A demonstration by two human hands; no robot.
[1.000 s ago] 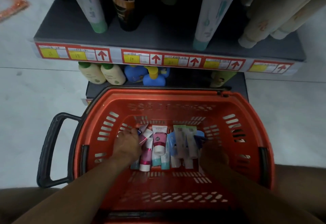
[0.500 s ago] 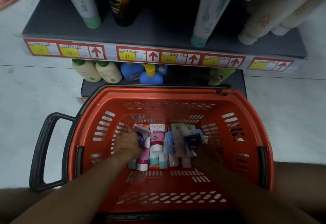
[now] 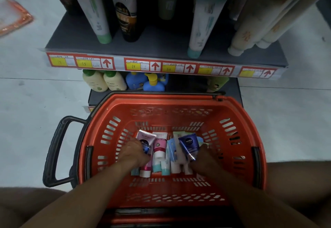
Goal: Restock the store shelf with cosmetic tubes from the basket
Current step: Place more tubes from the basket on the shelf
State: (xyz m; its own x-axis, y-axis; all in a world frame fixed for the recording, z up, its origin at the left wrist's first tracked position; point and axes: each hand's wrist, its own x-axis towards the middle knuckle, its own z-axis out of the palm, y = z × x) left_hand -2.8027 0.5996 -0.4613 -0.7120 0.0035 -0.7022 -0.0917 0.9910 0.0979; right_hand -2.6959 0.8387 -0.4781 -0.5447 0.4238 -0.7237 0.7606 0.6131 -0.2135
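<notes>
An orange shopping basket (image 3: 238, 120) stands on the floor below the dark shelf (image 3: 161, 48). Several cosmetic tubes lie side by side on its bottom, among them a pink and white tube (image 3: 159, 147). My left hand (image 3: 133, 153) grips a pale pink tube (image 3: 146, 139) with a dark round label, its crimped end raised. My right hand (image 3: 203, 158) grips a blue tube (image 3: 189, 144), tilted up out of the pile. Both hands are low inside the basket.
Tall tubes stand on the shelf, a green-capped one (image 3: 95, 18) at left, a black one (image 3: 125, 12), a teal-capped one (image 3: 202, 25). Red and yellow price tags (image 3: 155, 66) line its edge. Cream bottles (image 3: 103, 82) and blue bottles (image 3: 143, 82) sit below. A black handle (image 3: 55, 148) juts left.
Both hands have closed on tubes and lifted them: the pink tube on the left and the blue tube on the right now tilt up out of the pile.
</notes>
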